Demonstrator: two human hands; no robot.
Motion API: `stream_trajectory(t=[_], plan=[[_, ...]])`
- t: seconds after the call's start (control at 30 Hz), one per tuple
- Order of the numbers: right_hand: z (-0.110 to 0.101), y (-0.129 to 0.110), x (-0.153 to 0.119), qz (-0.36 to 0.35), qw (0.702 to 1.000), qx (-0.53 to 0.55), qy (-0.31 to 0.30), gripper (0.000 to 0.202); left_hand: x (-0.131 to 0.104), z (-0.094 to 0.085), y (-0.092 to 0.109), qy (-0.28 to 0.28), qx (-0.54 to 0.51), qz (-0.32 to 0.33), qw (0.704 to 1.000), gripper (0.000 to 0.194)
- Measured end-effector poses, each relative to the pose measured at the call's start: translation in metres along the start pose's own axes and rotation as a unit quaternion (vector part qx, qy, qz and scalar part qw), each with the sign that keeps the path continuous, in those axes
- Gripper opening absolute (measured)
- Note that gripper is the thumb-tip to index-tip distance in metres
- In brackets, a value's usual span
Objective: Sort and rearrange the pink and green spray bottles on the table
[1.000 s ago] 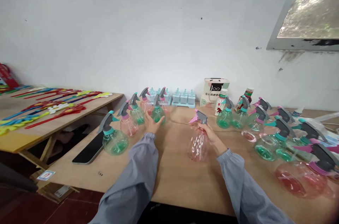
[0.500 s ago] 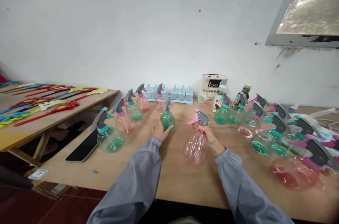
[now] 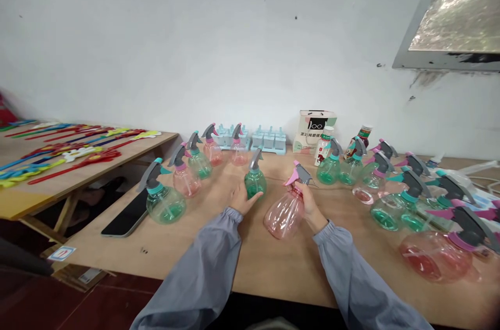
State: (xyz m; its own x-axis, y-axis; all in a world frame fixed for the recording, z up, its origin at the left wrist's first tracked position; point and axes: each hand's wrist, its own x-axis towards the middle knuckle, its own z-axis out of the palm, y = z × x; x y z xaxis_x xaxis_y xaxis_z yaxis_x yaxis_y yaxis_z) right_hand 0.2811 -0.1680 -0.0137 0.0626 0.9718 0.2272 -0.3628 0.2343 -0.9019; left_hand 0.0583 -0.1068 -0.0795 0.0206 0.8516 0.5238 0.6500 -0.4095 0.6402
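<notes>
My left hand (image 3: 242, 198) is wrapped round the lower left side of a clear green spray bottle (image 3: 255, 182) with a grey and teal trigger head. That bottle leans slightly to the right, its thumb-side front partly covered. Just right of it, my right hand (image 3: 307, 199) grips a clear pink spray bottle (image 3: 282, 215) by its neck, below the grey and pink trigger head. The pink bottle tilts, its base toward me and to the left. I see no coloured liquid in it.
More green and pink spray bottles stand on the left, such as a green one (image 3: 166, 205), and on the right, such as a large pink one (image 3: 435, 257). A phone (image 3: 127, 215), pale blue ice-pop moulds (image 3: 269, 141) and a paper bag (image 3: 307, 135) are also here. Hand-shaped clappers (image 3: 78, 162) cover the left table.
The green bottle in my left hand has moved slightly right and toward me, and now leans. The pink bottle has tilted more, its base swinging left. The view has shifted slightly.
</notes>
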Motion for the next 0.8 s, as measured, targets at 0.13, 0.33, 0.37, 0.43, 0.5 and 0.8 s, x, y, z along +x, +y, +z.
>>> stream_trajectory(t=[0.13, 0.33, 0.37, 0.43, 0.5, 0.8], plan=[[0.001, -0.001, -0.003, 0.013, 0.999, 0.003, -0.039, 0.031, 0.001, 0.000, 0.000, -0.008, 0.000, -0.003, 1.000, 0.092], [0.004, -0.003, -0.001, -0.018, 0.999, -0.021, 0.041, 0.035, 0.002, -0.001, -0.002, -0.008, -0.015, 0.020, 1.000, 0.092], [0.003, -0.003, 0.000, -0.026, 0.998, -0.021, 0.057, 0.036, 0.002, -0.001, -0.002, -0.009, -0.017, 0.022, 1.000, 0.091], [0.002, -0.003, 0.002, -0.027, 0.997, -0.029, 0.068, 0.038, 0.001, 0.000, -0.003, -0.011, -0.018, 0.026, 0.999, 0.090], [0.001, -0.002, 0.003, -0.025, 0.996, -0.057, 0.071, 0.041, 0.001, 0.000, -0.003, -0.010, -0.019, 0.027, 0.999, 0.091], [-0.012, -0.007, 0.004, -0.036, 0.985, -0.161, 0.052, 0.046, 0.001, -0.008, 0.003, -0.037, -0.047, 0.034, 0.998, 0.091]])
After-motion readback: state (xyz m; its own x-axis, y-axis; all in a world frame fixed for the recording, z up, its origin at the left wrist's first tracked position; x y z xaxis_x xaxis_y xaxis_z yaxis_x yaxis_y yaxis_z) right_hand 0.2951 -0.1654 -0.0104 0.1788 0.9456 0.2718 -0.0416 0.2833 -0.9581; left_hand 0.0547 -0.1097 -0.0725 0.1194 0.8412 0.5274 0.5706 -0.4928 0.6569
